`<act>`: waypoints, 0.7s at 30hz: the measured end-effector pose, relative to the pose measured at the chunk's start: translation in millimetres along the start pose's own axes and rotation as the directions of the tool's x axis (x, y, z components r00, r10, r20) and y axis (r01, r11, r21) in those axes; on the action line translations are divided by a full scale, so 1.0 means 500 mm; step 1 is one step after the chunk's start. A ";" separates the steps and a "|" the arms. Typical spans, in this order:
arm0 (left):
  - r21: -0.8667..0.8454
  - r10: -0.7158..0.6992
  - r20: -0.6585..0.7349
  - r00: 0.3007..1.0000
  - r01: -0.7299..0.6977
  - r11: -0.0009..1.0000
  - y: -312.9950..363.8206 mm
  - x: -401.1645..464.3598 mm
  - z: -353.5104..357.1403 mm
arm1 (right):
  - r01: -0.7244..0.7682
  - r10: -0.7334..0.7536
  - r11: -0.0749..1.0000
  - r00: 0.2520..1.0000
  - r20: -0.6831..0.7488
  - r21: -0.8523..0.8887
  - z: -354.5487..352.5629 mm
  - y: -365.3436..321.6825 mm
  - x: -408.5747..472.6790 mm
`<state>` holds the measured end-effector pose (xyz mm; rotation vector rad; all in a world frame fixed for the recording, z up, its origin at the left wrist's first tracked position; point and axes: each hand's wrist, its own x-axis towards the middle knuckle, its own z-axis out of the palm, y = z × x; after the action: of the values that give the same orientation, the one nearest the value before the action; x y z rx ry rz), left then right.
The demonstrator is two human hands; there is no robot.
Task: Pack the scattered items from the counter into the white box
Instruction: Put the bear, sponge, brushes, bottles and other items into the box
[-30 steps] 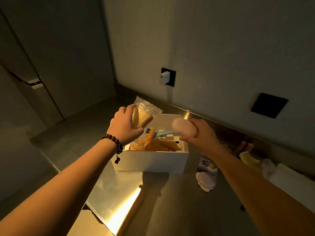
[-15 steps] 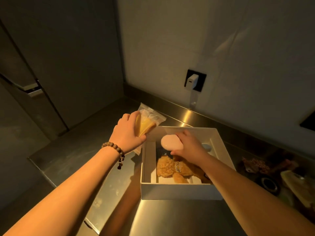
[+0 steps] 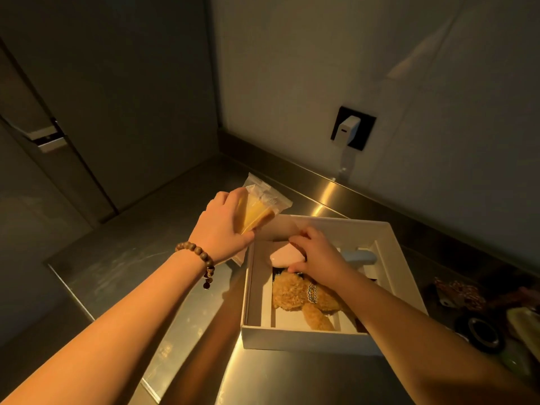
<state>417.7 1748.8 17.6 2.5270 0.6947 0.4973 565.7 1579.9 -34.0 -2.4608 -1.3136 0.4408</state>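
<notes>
The right hand (image 3: 317, 254) reaches into the white box (image 3: 406, 276) and its fingers grasp a pale pink oval object (image 3: 285, 255), holding it low over the far left part of the inside, just beyond the fluffy tan plush toy (image 3: 304, 296); I judge it is being set down there because this corner has free room beside the toy. The left hand (image 3: 222, 226) waits just outside the far left corner of the box, its fingers clenched around a clear plastic bag with a yellow item (image 3: 257, 209), probably so that it can go in next. A light blue handle-like object (image 3: 359, 255) lies in the box to the right of the right hand. The box stands on the steel desk (image 3: 122, 258), near its front edge. At the right edge, more dark things (image 3: 479, 331) lie on the desk, not yet packed; they are too dim to name. The plush toy carries a small patch with writing, but I cannot read it. A white charger (image 3: 347, 130) sits in the wall socket, with no readable mark.
</notes>
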 end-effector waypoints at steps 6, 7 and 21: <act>0.026 0.064 0.007 0.998 -0.065 0.998 0.041 -0.001 0.001 | -0.005 0.102 0.743 0.989 -0.105 0.669 -0.087 -0.041 -0.009; 0.025 0.084 0.009 0.996 -0.084 0.996 0.052 -0.002 0.002 | 0.003 0.110 0.648 0.989 -0.098 0.762 -0.105 -0.053 -0.010; -0.193 0.212 -0.051 0.976 -0.218 0.957 0.138 -0.013 -0.038 | 0.095 -0.044 0.811 0.994 -0.101 0.577 -0.214 -0.029 -0.072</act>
<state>429.9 1699.1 68.2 2.4218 0.3603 0.6467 579.5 1543.4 73.1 -1.8882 -1.0306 0.6094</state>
